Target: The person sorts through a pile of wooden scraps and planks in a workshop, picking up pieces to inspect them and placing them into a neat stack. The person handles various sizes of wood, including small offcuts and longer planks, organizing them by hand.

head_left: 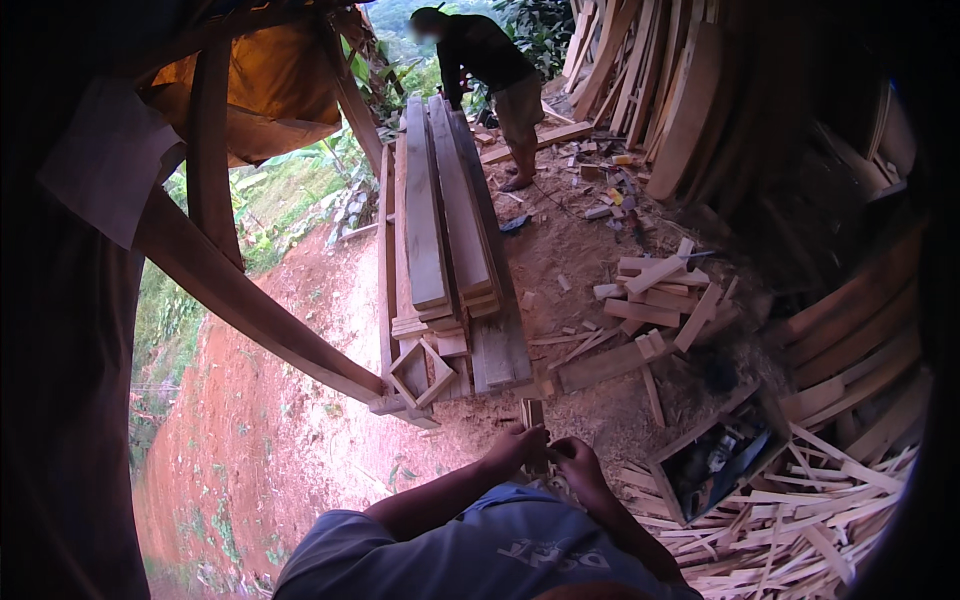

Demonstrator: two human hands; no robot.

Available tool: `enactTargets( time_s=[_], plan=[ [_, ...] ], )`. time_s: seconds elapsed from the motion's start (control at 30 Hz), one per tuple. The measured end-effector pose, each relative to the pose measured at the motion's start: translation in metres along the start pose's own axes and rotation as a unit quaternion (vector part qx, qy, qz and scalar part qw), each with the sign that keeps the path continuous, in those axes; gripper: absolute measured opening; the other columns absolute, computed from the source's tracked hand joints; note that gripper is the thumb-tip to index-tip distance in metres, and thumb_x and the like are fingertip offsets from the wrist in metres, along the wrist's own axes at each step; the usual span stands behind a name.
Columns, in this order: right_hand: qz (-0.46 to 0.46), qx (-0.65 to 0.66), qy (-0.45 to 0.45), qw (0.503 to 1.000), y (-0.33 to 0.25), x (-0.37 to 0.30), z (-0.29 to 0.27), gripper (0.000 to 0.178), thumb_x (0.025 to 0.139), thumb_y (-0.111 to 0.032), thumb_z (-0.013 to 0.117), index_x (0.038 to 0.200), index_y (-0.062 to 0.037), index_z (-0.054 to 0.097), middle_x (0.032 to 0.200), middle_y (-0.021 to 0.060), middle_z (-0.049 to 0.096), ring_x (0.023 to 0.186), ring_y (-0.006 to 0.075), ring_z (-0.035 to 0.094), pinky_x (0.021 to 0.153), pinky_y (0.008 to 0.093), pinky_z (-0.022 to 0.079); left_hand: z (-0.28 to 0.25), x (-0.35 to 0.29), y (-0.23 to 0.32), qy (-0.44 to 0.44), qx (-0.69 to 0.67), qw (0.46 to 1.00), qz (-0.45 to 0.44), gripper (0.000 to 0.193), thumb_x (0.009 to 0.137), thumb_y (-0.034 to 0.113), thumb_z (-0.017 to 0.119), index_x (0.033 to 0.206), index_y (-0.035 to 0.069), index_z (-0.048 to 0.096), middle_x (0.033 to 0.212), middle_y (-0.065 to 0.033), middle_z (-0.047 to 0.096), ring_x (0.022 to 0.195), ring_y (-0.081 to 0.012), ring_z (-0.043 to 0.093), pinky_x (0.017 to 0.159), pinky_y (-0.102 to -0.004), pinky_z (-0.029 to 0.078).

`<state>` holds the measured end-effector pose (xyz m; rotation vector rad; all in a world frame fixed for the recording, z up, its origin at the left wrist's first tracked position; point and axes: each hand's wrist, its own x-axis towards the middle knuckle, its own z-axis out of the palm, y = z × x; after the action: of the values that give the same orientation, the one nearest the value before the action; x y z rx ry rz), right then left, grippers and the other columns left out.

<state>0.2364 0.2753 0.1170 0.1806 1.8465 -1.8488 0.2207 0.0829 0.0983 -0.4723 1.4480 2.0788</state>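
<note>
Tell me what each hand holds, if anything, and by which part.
The left hand holds a wood piece around its middle, the far end showing beyond it. Whether the right hand, by the near part, grips anything cannot be told.

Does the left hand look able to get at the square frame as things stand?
Probably, once freed: the left hand grips a wood piece, but nothing visible blocks its way to the square frame, which sits uncovered near the planks. Distance is hard to judge.

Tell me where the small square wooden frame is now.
In the head view, the frame is left of centre, at the near end of the plank stack, ahead of the left hand and to its left.
</note>
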Motion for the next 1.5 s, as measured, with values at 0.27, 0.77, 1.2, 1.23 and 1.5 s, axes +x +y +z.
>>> enactTargets(
  time_s=[0.27, 0.77, 1.2, 1.23, 1.5],
  plan=[
    [-0.062, -0.120, -0.099, 0.986, -0.022, 0.025, 0.040, 0.033, 0.092, -0.025, 0.078, 0.111, 0.0007, 0.067, 0.101, 0.0077, 0.071, 0.092, 0.0145, 0.067, 0.082, 0.0294, 0.054, -0.040, -0.042, 0.012, 0.104, -0.037, 0.994, -0.005, 0.027, 0.104, 0.029, 0.059, 0.101, 0.004, 0.068, 0.087, -0.0052, 0.068, 0.072, -0.0136, 0.064, 0.063, -0.0293, 0.051],
    [-0.045, -0.189, -0.167, 0.967, -0.013, 0.105, 0.124, 0.030, 0.090, -0.021, 0.080, 0.105, -0.0009, 0.063, 0.093, 0.0068, 0.070, 0.086, 0.0150, 0.067, 0.075, 0.0313, 0.056, -0.097, -0.076, 0.058, 0.090, -0.106, 0.990, 0.018, 0.030, 0.103, 0.028, 0.062, 0.106, 0.000, 0.069, 0.088, -0.0089, 0.072, 0.074, -0.0155, 0.068, 0.064, -0.0270, 0.052],
    [0.017, -0.052, -0.257, 0.965, -0.048, 0.129, 0.157, 0.029, 0.091, -0.013, 0.077, 0.114, -0.0029, 0.062, 0.102, 0.0053, 0.070, 0.090, 0.0134, 0.066, 0.076, 0.0292, 0.054, -0.153, -0.067, 0.062, 0.086, -0.142, 0.984, 0.070, 0.025, 0.103, 0.018, 0.059, 0.121, 0.000, 0.060, 0.103, -0.0115, 0.070, 0.088, -0.0201, 0.071, 0.077, -0.0332, 0.057],
    [0.019, -0.062, -0.264, 0.962, -0.049, 0.132, 0.158, 0.029, 0.091, -0.012, 0.077, 0.115, -0.0028, 0.063, 0.102, 0.0055, 0.070, 0.089, 0.0134, 0.066, 0.076, 0.0292, 0.054, -0.154, -0.067, 0.061, 0.097, -0.122, 0.986, 0.065, 0.025, 0.103, 0.017, 0.058, 0.121, 0.000, 0.060, 0.104, -0.0117, 0.070, 0.089, -0.0206, 0.072, 0.078, -0.0334, 0.057],
    [0.041, -0.099, -0.321, 0.941, -0.047, 0.166, 0.162, 0.038, 0.090, -0.011, 0.078, 0.124, 0.0002, 0.063, 0.108, 0.0076, 0.071, 0.096, 0.0141, 0.067, 0.084, 0.0314, 0.055, -0.148, -0.071, 0.072, 0.155, -0.154, 0.973, 0.072, 0.022, 0.102, 0.018, 0.060, 0.115, 0.000, 0.064, 0.100, -0.0091, 0.072, 0.088, -0.0178, 0.070, 0.080, -0.0311, 0.055]
  ],
)
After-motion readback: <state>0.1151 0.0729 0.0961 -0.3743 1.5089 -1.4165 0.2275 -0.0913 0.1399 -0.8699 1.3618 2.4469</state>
